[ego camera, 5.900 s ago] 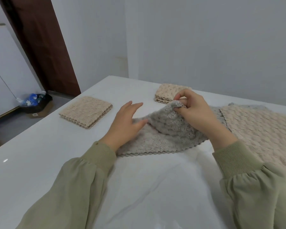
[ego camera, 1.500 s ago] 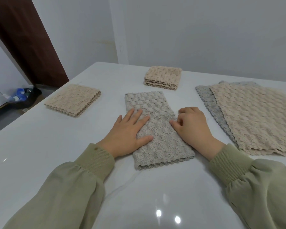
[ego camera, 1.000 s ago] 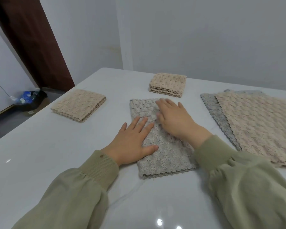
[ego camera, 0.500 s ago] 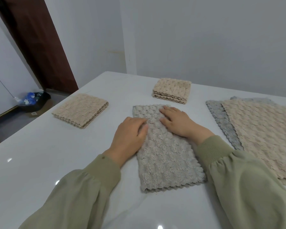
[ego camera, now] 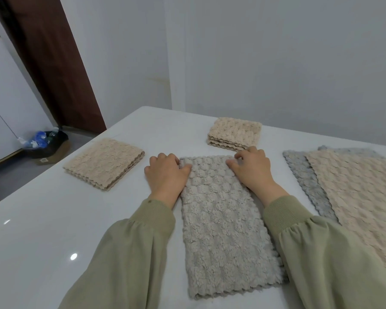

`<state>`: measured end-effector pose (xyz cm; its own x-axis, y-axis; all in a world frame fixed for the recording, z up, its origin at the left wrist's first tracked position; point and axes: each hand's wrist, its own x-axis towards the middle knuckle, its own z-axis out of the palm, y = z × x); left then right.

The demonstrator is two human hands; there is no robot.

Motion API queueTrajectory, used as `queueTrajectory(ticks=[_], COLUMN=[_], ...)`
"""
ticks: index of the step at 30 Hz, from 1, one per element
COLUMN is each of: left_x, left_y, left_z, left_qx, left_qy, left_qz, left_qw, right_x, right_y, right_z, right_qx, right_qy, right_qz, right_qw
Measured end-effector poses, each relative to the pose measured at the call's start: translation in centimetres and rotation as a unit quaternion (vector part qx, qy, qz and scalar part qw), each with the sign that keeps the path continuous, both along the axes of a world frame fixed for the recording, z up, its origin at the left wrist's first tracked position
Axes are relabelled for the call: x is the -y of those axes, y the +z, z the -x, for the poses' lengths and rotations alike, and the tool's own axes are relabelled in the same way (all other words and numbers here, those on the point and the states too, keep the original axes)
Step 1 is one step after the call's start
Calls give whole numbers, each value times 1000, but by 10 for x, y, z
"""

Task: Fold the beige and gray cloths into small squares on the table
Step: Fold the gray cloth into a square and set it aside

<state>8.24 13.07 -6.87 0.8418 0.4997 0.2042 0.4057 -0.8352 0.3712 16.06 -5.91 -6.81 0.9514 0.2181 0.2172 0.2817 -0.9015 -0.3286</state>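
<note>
A gray cloth (ego camera: 221,224), folded into a long strip, lies lengthwise on the white table (ego camera: 54,219) in front of me. My left hand (ego camera: 165,175) grips the strip's far left corner, fingers curled under the edge and thumb on top. My right hand (ego camera: 252,168) pinches the far right corner in the same way. A folded beige square (ego camera: 104,162) lies at the left. A smaller, thicker beige folded stack (ego camera: 234,133) sits beyond the strip. At the right a flat beige cloth (ego camera: 357,197) lies on top of flat gray cloth (ego camera: 305,177).
The table's left edge runs diagonally, with the floor below. A cardboard box with a dark bag of blue litter (ego camera: 45,143) stands on the floor by a brown door (ego camera: 54,63). White walls rise behind the table.
Both hands slid from the middle of the gray strip up to its far end and now curl around its two far corners. Earlier the cloth was folded from a loose shape into this strip.
</note>
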Motion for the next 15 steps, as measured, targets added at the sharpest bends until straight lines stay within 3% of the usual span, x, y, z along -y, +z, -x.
queueTrajectory(ticks=[6, 9, 13, 15], left_x=[-2, -2, 1, 1], left_y=[0, 1, 3, 4], left_z=[-2, 1, 8, 10], left_qx=[6, 62, 130, 154], left_qy=[-29, -73, -112, -121], left_qz=[30, 107, 267, 306], left_qw=[999, 990, 948, 932], right_x=[0, 1, 1, 1], right_y=[1, 2, 8, 12], right_z=[-2, 1, 10, 18], right_qx=[-43, -48, -61, -95], right_qy=[19, 30, 51, 47], right_qz=[-10, -34, -169, -294], right_qw=[999, 998, 982, 950])
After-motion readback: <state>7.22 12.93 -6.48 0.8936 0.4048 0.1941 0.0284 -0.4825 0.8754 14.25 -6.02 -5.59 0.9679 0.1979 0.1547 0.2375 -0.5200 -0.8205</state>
